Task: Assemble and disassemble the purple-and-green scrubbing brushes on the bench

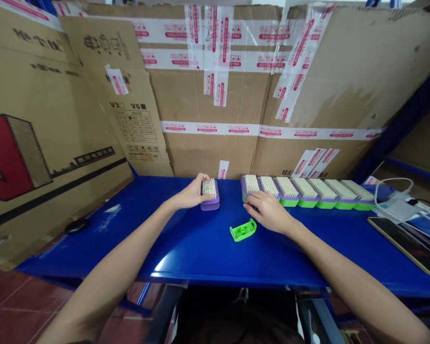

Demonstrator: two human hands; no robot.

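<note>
Left hand point(190, 194): I see it clasping the purple brush point(210, 196), 10–11 o'clock of the green shell point(243, 231) | Right hand point(270, 212): half-curled, 2 o'clock of shell, at the brush row point(307, 192)'s 9-o'clock end; I can't tell if it grips

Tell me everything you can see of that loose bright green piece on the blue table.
The bright green, plastic-looking, tray-shaped piece lies open side up on the glossy blue table, slightly slanted, its right end farther from the person. Its ends rise into tabs, the right one with a hole; a small round post stands inside. The right hand is close by, apparently not touching it.
</note>
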